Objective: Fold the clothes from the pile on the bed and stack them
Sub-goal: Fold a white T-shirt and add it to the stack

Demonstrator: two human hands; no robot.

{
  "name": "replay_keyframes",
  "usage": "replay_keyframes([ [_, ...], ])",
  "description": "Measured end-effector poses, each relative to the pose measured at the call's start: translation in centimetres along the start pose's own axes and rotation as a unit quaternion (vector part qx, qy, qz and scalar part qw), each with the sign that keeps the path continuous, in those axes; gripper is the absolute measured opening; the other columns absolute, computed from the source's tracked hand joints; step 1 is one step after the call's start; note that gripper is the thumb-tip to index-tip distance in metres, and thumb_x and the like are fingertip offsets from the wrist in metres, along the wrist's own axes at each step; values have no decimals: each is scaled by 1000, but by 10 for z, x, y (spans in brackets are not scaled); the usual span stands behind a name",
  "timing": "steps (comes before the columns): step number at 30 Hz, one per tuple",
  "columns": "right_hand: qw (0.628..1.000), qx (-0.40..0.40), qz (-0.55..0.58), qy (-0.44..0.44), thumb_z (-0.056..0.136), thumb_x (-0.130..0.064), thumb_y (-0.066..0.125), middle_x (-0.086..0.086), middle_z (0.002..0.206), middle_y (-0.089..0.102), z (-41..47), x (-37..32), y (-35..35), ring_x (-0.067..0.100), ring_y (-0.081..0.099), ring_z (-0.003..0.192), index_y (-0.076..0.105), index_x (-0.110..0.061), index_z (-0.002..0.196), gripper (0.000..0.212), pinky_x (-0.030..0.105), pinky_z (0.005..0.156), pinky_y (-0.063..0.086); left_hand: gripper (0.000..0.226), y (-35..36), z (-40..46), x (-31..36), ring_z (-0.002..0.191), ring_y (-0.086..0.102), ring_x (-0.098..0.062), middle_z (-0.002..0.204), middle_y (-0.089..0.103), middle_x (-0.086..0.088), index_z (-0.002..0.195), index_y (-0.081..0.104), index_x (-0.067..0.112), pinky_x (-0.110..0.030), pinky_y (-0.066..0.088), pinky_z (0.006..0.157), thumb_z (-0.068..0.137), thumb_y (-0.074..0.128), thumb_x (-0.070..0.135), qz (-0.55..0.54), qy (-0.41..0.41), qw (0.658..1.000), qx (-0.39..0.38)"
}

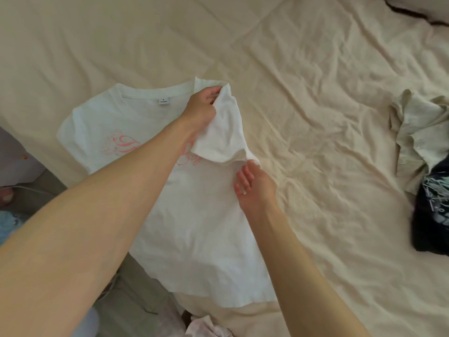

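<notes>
A white T-shirt with a pink print lies face up on the beige bed sheet, collar away from me. My left hand pinches the right sleeve near the shoulder and holds it folded inward over the chest. My right hand rests palm up at the shirt's right side edge below the sleeve, fingers apart and touching the fabric. A pile with a pale crumpled garment and a dark printed garment lies at the right edge of the bed.
The bed's corner is at the lower left, with floor and a pale cabinet beyond it. Pinkish fabric shows at the bottom edge. A dark item sits at the top right.
</notes>
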State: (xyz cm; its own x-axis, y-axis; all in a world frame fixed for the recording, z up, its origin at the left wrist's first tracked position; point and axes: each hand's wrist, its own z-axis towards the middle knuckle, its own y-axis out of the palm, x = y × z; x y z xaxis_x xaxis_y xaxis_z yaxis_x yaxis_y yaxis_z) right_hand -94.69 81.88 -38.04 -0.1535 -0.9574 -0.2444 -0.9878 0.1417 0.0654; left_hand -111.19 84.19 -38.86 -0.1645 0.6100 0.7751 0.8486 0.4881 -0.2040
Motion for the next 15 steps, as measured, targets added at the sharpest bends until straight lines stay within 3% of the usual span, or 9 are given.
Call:
replay_keyframes([
  [3,998,-32,-11,55,89,-51,55,1,106,64,0,-2,0,16,60,99,56,-14,114,45,33,88,45,40,1,2,-7,108,57,-15,118,58,0,127,50,14,-27,46,92,88,59,15,71,7,997,35],
  [5,996,-41,-14,73,85,-60,54,2,97,66,1,-7,0,16,61,95,60,-11,109,54,34,83,47,40,1,1,-11,98,54,-14,106,56,5,119,51,14,-26,43,81,86,64,31,186,19,981,45],
  [7,995,-40,-33,82,87,-45,61,2,93,66,5,-10,1,15,63,87,61,-12,110,40,31,73,49,37,0,-2,-17,91,53,-18,100,55,2,112,50,13,-28,38,73,86,63,35,294,39,954,27],
  [9,995,-20,-65,68,88,-17,63,2,89,64,7,-9,1,16,64,76,61,-12,108,21,27,62,50,35,-2,-8,-24,94,55,-25,102,58,-6,115,48,10,-34,42,75,88,62,28,337,60,940,14],
  [12,974,36,-216,-55,84,-5,62,4,79,59,11,-4,-8,14,58,64,56,-10,86,8,22,54,48,43,-5,-19,-31,104,53,-30,116,55,-11,129,42,11,-38,43,85,90,59,17,339,90,935,52],
  [15,889,85,-385,-232,83,-11,62,0,84,57,8,2,-19,14,56,70,50,-11,95,16,13,53,39,45,-5,-34,-39,106,49,-34,123,47,-16,134,39,9,-44,42,86,91,54,11,434,160,875,141],
])
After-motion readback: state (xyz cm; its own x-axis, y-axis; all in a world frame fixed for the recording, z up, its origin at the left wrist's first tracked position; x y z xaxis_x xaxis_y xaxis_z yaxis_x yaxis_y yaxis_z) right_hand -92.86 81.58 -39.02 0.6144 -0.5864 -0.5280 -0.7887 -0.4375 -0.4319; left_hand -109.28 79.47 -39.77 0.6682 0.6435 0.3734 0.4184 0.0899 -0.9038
